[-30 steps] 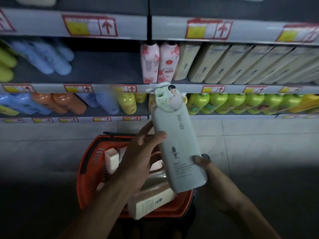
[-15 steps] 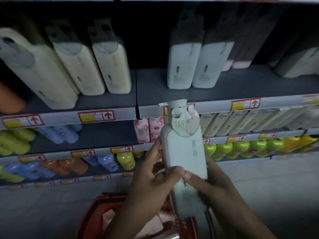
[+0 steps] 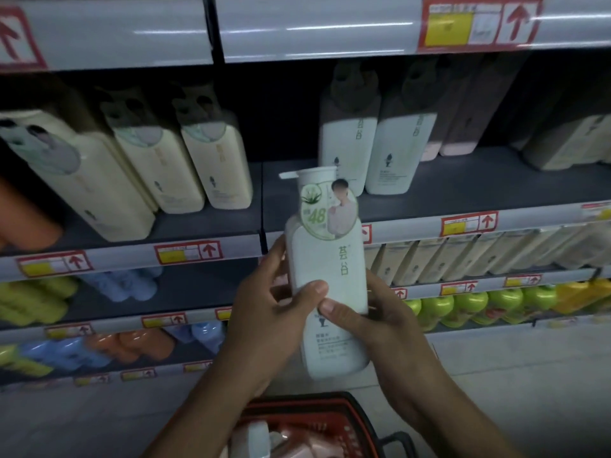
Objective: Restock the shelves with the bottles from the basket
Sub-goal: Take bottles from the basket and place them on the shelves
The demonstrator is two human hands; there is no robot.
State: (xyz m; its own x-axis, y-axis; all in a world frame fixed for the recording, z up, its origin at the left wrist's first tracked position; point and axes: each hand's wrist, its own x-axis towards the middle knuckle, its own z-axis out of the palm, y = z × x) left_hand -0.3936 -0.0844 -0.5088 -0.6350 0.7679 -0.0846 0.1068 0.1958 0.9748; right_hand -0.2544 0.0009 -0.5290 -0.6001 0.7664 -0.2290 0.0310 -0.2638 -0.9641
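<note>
A pale green pump bottle (image 3: 327,259) with a round "48" label stands upright in both my hands, in front of the shelves. My left hand (image 3: 267,312) grips its left side, thumb across the front. My right hand (image 3: 373,322) grips the right side, thumb on the front too. Behind it, the dark shelf board (image 3: 463,190) carries two matching pale green bottles (image 3: 373,150). Bare board lies in front of them. The red basket (image 3: 357,414) sits below my arms with more bottles inside.
Cream bottles (image 3: 172,166) fill the shelf section to the left. Lower shelves hold cream, green, yellow, blue and orange bottles. An upper shelf edge (image 3: 314,28) with price tags runs overhead. Grey floor shows at the lower right.
The bottle has come up from over the basket to chest height, now upright. My right hand moved from its base to its side. My view has lifted towards the higher shelves.
</note>
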